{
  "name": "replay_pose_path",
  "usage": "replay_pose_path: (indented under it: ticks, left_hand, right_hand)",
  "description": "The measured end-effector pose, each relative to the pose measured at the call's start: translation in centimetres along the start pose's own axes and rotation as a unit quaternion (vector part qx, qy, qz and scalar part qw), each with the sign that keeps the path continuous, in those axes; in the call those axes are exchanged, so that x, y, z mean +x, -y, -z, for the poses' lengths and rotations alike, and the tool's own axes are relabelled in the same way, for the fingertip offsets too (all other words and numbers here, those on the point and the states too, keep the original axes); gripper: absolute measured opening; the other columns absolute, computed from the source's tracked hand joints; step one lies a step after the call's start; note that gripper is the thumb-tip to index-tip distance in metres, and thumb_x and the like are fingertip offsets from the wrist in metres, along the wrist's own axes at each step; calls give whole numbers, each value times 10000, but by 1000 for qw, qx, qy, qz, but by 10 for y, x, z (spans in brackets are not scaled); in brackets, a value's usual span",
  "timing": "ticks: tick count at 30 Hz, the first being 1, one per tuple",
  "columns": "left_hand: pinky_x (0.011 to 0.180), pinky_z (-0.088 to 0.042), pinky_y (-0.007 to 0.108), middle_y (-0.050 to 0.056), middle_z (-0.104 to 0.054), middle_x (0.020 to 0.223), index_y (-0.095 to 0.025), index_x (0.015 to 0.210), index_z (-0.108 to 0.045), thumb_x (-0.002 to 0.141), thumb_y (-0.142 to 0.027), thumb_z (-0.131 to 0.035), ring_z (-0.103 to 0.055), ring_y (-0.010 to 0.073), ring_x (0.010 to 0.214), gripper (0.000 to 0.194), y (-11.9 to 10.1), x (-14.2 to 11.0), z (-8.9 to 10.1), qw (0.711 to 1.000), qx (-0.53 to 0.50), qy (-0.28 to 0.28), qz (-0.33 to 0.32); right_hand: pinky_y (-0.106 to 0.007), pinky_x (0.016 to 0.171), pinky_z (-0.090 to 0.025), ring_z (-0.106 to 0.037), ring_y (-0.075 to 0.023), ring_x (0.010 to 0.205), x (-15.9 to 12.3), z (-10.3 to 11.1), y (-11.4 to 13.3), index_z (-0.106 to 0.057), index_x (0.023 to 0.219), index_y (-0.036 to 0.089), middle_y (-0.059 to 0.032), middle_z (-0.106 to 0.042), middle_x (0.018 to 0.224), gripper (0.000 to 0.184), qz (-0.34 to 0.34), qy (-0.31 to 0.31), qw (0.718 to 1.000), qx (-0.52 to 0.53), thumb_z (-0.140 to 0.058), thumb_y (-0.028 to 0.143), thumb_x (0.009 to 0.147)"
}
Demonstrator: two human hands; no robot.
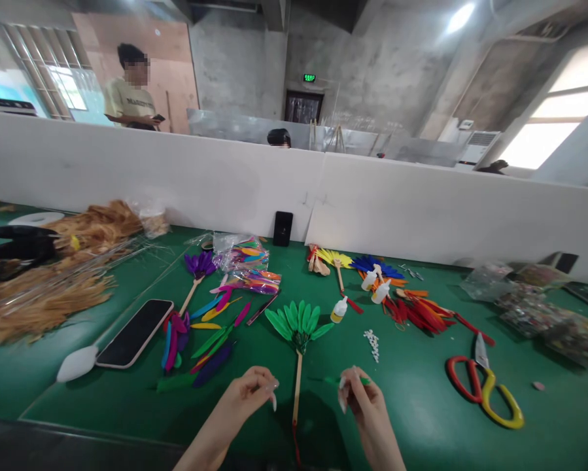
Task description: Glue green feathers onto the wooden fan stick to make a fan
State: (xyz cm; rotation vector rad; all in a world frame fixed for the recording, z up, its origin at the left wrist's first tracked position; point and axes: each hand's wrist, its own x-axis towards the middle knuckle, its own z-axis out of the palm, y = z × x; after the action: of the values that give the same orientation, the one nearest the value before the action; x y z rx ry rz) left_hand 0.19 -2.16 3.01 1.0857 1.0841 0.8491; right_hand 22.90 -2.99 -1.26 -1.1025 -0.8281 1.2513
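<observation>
My left hand [249, 392] hovers low over the green table with its fingers curled in a pinch; nothing clear shows in it. My right hand [365, 396] pinches a thin green feather [335, 380] that points left. Between the two hands lies a green feather fan [297, 322] on a wooden stick, its stick running down toward me. A small white glue bottle [339, 309] stands just right of the fan. Tiny white beads [372, 343] lie scattered beyond my right hand.
A phone [135, 332] and loose coloured feathers [205, 333] lie at left, with straw-coloured feathers [38, 294] beyond. Red and yellow scissors [484, 389] rest at right near red feathers [421, 314]. White partition boards [294, 190] back the table; people stand behind them.
</observation>
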Motion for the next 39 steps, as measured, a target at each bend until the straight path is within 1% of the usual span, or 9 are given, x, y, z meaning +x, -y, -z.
replay_pose_path:
  ticks: [5, 11, 15, 18, 23, 27, 30, 33, 39]
  left_hand:
    - [887, -365, 304, 103, -536, 1058, -182, 696, -671, 747, -444, -615, -476, 267, 1063, 273, 2, 4, -2, 1000, 2, 14, 11]
    - [862, -380, 285, 64, -570, 840, -171, 594, -571, 737, -475, -611, -528, 235, 946, 338, 23, 17, 2, 1000, 13, -15, -10]
    - [854, -409, 288, 88, -582, 976, -179, 670, -652, 737, -506, -582, -533, 253, 992, 341, 39, 29, 8, 996, 66, -55, -41]
    - [885, -416, 313, 90, -577, 1031, -194, 698, -673, 760, -509, -553, -536, 261, 1024, 343, 44, 34, 9, 995, 57, -64, -51]
    - [839, -466, 333, 108, -568, 954, -166, 565, -601, 643, -497, -681, -536, 302, 1039, 350, 47, 40, 7, 996, 13, -66, -56]
    - [859, -463, 334, 121, -523, 1164, -189, 723, -691, 710, -482, -627, -513, 294, 1084, 300, 47, 38, 5, 997, 44, -49, -41]
    - [912, -438, 351, 115, -543, 1142, -191, 657, -681, 732, -508, -589, -488, 298, 1122, 338, 48, 36, 5, 996, 38, -60, -51]
    - [923, -435, 361, 119, -557, 1110, -176, 569, -623, 682, -480, -653, -492, 307, 1120, 325, 49, 35, 4, 995, 14, -82, -57]
    - [939, -426, 378, 110, -513, 1205, -190, 672, -678, 729, -485, -607, -470, 309, 1139, 310, 48, 30, 3, 993, 9, -98, -71]
  right_hand:
    - [-203, 440, -325, -394, -84, 441, 7, 3, -5, -533, 632, 174, 47, -427, 487, 313, -17, -24, 1000, -5, -677, 442, 711]
    - [-230, 478, -369, -459, -104, 463, 17, 4, -1, -559, 655, 160, 11, -501, 549, 382, -38, 18, 999, -14, -579, 526, 763]
    - [-225, 464, -386, -480, -98, 435, 22, 4, -15, -552, 634, 163, 16, -512, 541, 412, -60, 27, 998, -1, -563, 555, 759]
    - [-214, 433, -372, -478, -89, 409, 27, 6, -28, -548, 622, 161, 20, -510, 521, 419, -66, 15, 998, -6, -575, 560, 747]
    - [-206, 424, -365, -472, -79, 403, 32, 11, -40, -547, 610, 159, 21, -512, 524, 410, -62, -8, 998, -6, -599, 547, 735]
    - [-206, 429, -361, -465, -78, 406, 32, 14, -42, -548, 618, 162, 25, -504, 516, 394, -61, -14, 998, 11, -595, 530, 749]
    - [-207, 435, -354, -452, -77, 405, 31, 16, -42, -538, 609, 165, 32, -487, 498, 380, -53, -10, 998, 13, -609, 512, 747]
    - [-207, 445, -350, -447, -80, 414, 30, 17, -42, -536, 622, 170, 34, -480, 491, 371, -49, -1, 998, 25, -582, 506, 774]
    - [-217, 464, -354, -442, -92, 430, 29, 16, -40, -556, 677, 172, 33, -463, 477, 372, -55, 1, 997, 49, -536, 522, 800]
